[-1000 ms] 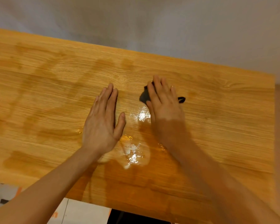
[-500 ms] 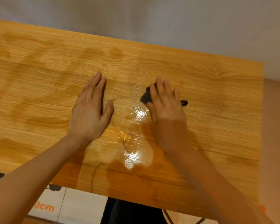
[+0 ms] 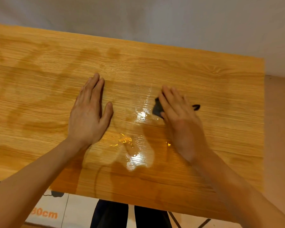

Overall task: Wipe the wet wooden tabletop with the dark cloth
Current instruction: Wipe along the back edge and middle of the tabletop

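The wooden tabletop (image 3: 220,83) fills most of the view, with damp streaks across its left half. A shiny puddle (image 3: 136,160) lies near the front edge, and another wet glint (image 3: 142,115) sits between my hands. My right hand (image 3: 179,116) lies flat on the dark cloth (image 3: 157,108), pressing it to the wood; only small corners of the cloth show at the hand's left and right. My left hand (image 3: 89,112) rests flat on the table, fingers together, holding nothing.
A grey wall (image 3: 155,18) runs behind the table's far edge. The table's right edge (image 3: 262,129) meets a bare floor. Below the front edge I see dark trouser legs (image 3: 109,214), a white floor sheet with "30cm" printed on it (image 3: 44,214), and a thin metal table leg (image 3: 204,222).
My right hand has slid the cloth to the right and slightly nearer, blurring as it moves. My left hand stays flat in about the same place on the table.
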